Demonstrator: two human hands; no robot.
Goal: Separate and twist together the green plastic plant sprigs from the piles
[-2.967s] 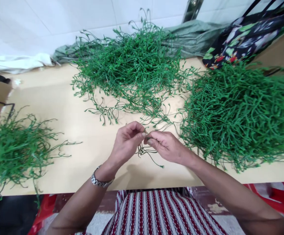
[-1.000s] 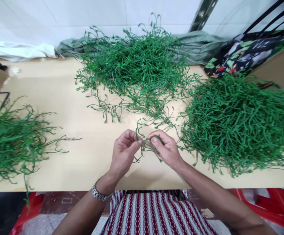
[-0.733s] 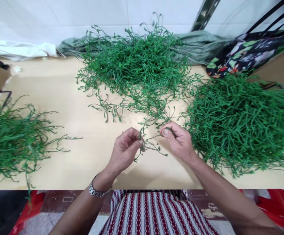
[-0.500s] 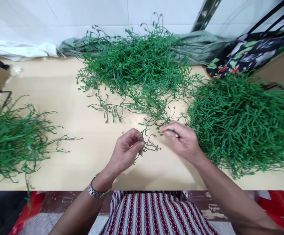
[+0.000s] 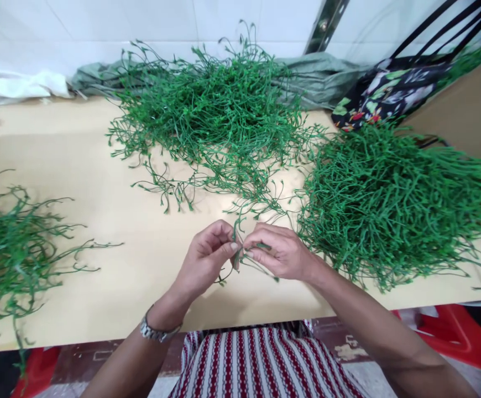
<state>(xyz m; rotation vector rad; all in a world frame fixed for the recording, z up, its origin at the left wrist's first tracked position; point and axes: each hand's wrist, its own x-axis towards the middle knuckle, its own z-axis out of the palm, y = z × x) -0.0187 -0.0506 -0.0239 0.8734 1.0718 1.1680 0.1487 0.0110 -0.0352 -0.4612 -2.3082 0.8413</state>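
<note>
Between thumb and fingers, my left hand (image 5: 211,251) pinches a thin green plastic stem (image 5: 236,226) with small branching tips. My right hand (image 5: 280,251) meets it from the right, its fingertips closed on another green stem (image 5: 263,245) that runs back into the palm. The fingertips of both hands nearly touch, and stem ends stick out below and between them. Just beyond the hands lie loose stems (image 5: 257,190), spilling forward from a large heap of branched green stems (image 5: 211,105).
A dense green pile (image 5: 398,204) covers the right side, beside a cardboard box (image 5: 464,105) and a floral cloth bag (image 5: 390,94). Another bunch of stems (image 5: 12,254) lies at the left, partly over the table's front edge. Red stools (image 5: 460,337) stand below.
My right hand has moved left and met my left hand at the stems. The whole view has shifted and tilted slightly, bringing the right side further in.
</note>
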